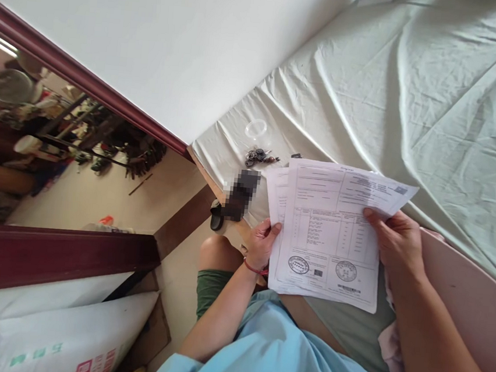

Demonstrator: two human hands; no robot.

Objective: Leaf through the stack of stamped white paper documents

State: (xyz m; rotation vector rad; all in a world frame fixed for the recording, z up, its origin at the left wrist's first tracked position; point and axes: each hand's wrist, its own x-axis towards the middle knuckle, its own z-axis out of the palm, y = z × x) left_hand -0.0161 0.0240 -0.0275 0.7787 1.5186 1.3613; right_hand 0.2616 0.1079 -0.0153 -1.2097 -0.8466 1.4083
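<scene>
A: What takes up the most room?

B: The bed, under a wrinkled pale green sheet, fills everything from twelve to three o'clock. Its near edge runs along a wooden frame down toward six, and a white wall borders it at eleven.

A: Is there free space on it?

B: Plenty. The sheet is bare past the papers toward one and two o'clock (only a small dark thing shows at the far right edge, too cut off to name).

A: And the floor?

B: A strip of beige floor lies open at nine o'clock, bounded by a dark red wooden rail below and white sacks at seven.

A: The hands?

B: The papers, several printed sheets with two round stamps at the bottom, sit at the centre, above the person's lap and the bed's edge. The left hand pinches their left edge, thumb on top, fingers curled behind. The right hand grips the right edge, thumb laid across the page.

A: Anything small nearby?

B: A bunch of keys lies on the sheet just beyond the papers at eleven, with a clear plastic ring just past it, near the bed's corner.
</scene>
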